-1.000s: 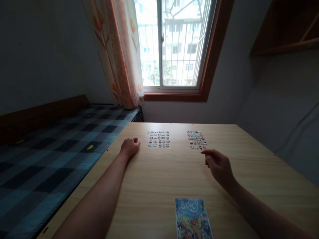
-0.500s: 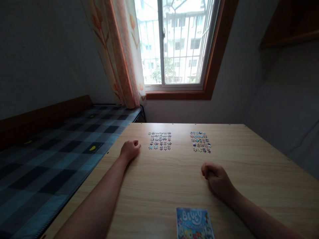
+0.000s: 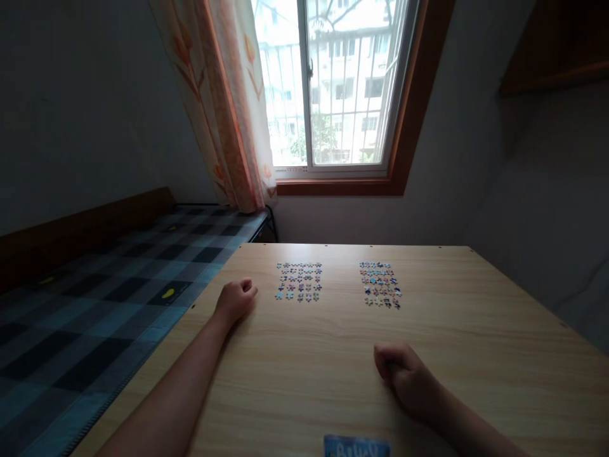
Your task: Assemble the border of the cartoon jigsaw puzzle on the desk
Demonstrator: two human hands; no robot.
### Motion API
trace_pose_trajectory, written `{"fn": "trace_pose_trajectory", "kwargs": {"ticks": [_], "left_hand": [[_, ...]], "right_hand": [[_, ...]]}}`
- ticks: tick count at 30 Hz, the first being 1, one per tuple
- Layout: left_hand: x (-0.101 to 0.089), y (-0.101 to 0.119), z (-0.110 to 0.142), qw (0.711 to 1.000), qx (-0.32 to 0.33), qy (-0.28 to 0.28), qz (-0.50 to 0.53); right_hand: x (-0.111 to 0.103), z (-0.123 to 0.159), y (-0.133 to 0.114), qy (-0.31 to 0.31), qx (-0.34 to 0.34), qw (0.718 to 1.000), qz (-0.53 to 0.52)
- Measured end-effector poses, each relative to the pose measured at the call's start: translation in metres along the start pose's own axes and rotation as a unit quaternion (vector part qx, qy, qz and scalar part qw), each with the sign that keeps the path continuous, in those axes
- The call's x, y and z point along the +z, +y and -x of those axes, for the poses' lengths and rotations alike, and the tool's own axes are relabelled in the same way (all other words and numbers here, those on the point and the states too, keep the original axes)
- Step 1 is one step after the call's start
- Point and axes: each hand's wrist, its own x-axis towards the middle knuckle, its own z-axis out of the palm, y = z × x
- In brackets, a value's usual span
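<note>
From the wearer's seat, with twelve o'clock straight ahead, a wood-grain tabletop (image 3: 304, 355) stretches toward the window (image 3: 345, 101). The left hand (image 3: 235, 300) rests on it at eleven o'clock, near the left edge, its fingers folded into a loose fist with the thumb side up. At about two o'clock from that fist, just beside it, lies the left block of jigsaw pieces (image 3: 299, 279), small, multicoloured and set out in five rows. Well apart from it, at one o'clock from the wearer, lies the right block of jigsaw pieces (image 3: 380, 282), also in five rows, the nearer ones set a little farther right.

The right hand (image 3: 402, 377) is on the wearer's side of that second block, which lies at twelve o'clock from it with bare wood between. Its fingers are clenched inward; the palm is in shadow, so I cannot tell whether a small piece sits inside. At seven o'clock from this hand, cut off by the lower border of the view, is a blue printed card (image 3: 356, 446) with pale "BLUEY" lettering. At ten o'clock, a bed with a checked cover (image 3: 95, 324) runs alongside the table, and an orange tulip-patterned curtain (image 3: 228, 108) hangs at eleven.
</note>
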Motion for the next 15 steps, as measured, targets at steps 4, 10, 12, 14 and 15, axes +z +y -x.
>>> {"fn": "trace_pose_trajectory", "kwargs": {"ticks": [4, 10, 12, 14, 15], "left_hand": [[0.000, -0.002, -0.001, 1.000, -0.005, 0.003, -0.001], [-0.002, 0.004, 0.002, 0.999, 0.019, 0.002, -0.040], [-0.003, 0.007, 0.004, 0.998, 0.029, 0.012, -0.057], [-0.004, 0.010, 0.007, 0.996, 0.035, 0.030, -0.072], [-0.004, 0.012, 0.008, 0.995, 0.035, 0.038, -0.080]], "right_hand": [[0.006, 0.000, -0.002, -0.003, 0.007, 1.000, 0.015], [0.009, -0.005, 0.004, -0.003, -0.001, 1.000, 0.006], [0.008, -0.007, 0.005, -0.014, -0.008, 1.000, -0.003], [0.007, -0.008, 0.006, -0.024, -0.011, 1.000, -0.016], [0.006, -0.009, 0.005, -0.027, -0.011, 0.999, -0.023]]}}
